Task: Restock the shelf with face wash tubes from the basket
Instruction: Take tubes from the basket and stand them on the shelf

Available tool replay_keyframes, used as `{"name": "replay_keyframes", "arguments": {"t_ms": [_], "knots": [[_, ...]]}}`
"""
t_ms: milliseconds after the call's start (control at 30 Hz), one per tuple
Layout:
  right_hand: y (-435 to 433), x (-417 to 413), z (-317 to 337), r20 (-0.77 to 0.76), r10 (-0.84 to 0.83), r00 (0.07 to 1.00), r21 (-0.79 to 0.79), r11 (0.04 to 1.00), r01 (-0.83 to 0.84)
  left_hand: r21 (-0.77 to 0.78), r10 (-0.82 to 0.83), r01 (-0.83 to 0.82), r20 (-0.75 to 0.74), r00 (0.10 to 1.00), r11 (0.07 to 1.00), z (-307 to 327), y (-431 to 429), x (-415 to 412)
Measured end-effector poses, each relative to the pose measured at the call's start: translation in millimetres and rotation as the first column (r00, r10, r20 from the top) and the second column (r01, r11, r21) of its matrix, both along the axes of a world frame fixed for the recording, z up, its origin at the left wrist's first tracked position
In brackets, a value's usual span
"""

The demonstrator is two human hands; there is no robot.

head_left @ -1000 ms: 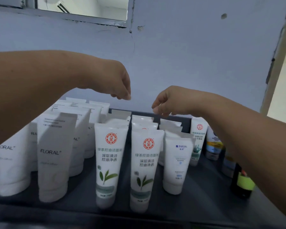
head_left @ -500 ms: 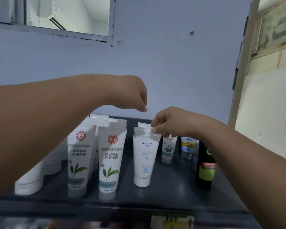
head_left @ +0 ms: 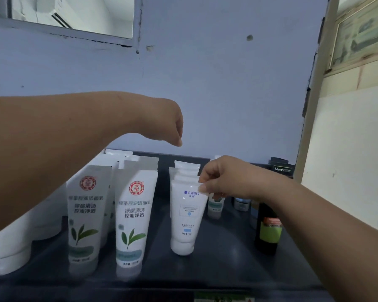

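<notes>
Now the right hand [head_left: 224, 182] pinches the top of the white tube [head_left: 187, 216]; it stands up straight, cap down. The left hand [head_left: 168, 125] is curled, empty.

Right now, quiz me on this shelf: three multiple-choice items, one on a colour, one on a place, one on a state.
1. The round emblem on the two front leaf tubes is: A) blue B) red C) yellow
2. The dark bottle stands: A) left of the leaf tubes B) between them C) right of the blue-print tube
3. The right hand: A) hangs open, touching nothing B) grips the dark bottle C) pinches the blue-print tube's top edge

Answers: B, the emblem is printed red above the green leaf; C, the bottle stands beyond that tube on its right; C, thumb and fingers close on the tube's flat top.
</notes>
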State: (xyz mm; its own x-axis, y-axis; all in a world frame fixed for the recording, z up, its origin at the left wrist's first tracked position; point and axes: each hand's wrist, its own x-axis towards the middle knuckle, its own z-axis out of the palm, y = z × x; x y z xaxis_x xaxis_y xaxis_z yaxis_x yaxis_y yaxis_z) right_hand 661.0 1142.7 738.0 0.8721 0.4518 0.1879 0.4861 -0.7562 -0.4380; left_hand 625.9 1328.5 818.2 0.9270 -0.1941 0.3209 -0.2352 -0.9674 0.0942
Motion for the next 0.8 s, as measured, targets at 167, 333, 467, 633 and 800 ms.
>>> {"name": "replay_keyframes", "arguments": {"t_ms": [167,333,467,633,800], "knots": [[2,13,29,0.057,-0.095,0.994,0.131,0.988,0.087,0.005,-0.034,0.034,-0.042,0.999,0.999,9,10,22],[18,63,38,0.141,-0.217,0.966,0.094,0.974,0.206,0.018,-0.033,0.033,-0.042,0.999,0.999,18,23,38],[32,93,35,0.119,-0.234,0.965,-0.008,0.972,0.237,0.008,0.005,-0.005,-0.055,0.998,1.0,22,38,47],[56,113,30,0.126,-0.232,0.965,-0.282,0.924,0.259,-0.02,0.054,-0.055,-0.059,0.997,0.998,21,53,49],[71,115,34,0.195,-0.178,0.965,-0.511,0.821,0.255,-0.019,0.095,-0.096,-0.054,0.994,0.995,20,59,52]]}}
